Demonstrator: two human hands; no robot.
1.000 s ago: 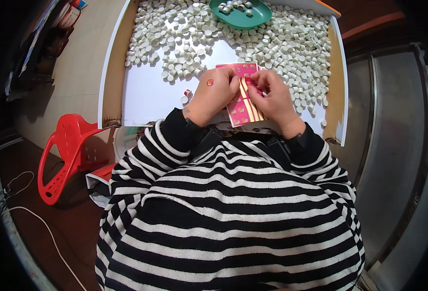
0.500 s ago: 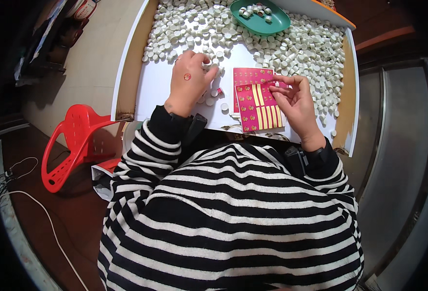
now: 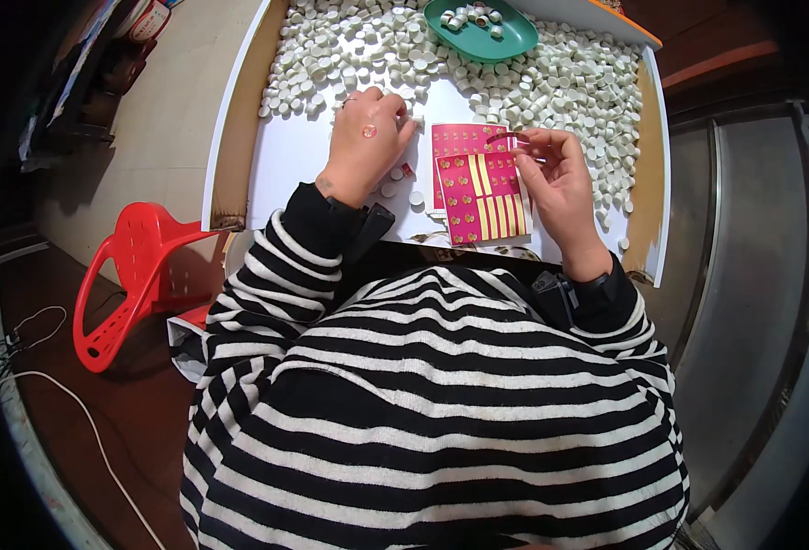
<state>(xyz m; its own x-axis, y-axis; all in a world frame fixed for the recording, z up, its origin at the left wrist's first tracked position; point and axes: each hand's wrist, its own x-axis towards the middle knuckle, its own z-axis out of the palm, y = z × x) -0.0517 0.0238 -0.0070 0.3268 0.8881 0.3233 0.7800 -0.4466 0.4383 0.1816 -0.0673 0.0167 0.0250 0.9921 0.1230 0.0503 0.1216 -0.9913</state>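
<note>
My right hand (image 3: 560, 179) pinches a thin, curved dark red sticker strip (image 3: 507, 137) between thumb and fingers. It is above two overlapping pink sticker sheets; the front sheet (image 3: 459, 206) has bare yellow bands, and the rear sheet (image 3: 450, 137) shows rows of small printed motifs. My left hand (image 3: 368, 142) is closed, fingers curled down by the white caps; its fingertips and anything in them are hidden. A small round sticker (image 3: 369, 131) is stuck on its back. Beside it lie a few loose white caps (image 3: 389, 190) and one with a red-pink side (image 3: 408, 170).
A white-topped table with raised side walls (image 3: 225, 128) holds a large spread of white caps (image 3: 569, 101). A green oval dish (image 3: 487, 44) with several caps stands at the far side. To the left are a red plastic chair (image 3: 138, 266) and a white cable (image 3: 83, 412).
The strip now stands out from my right hand, raised over the sheets. My left hand has shifted slightly right and turned, fingers reaching lower by the caps. The whole view has shifted slightly.
</note>
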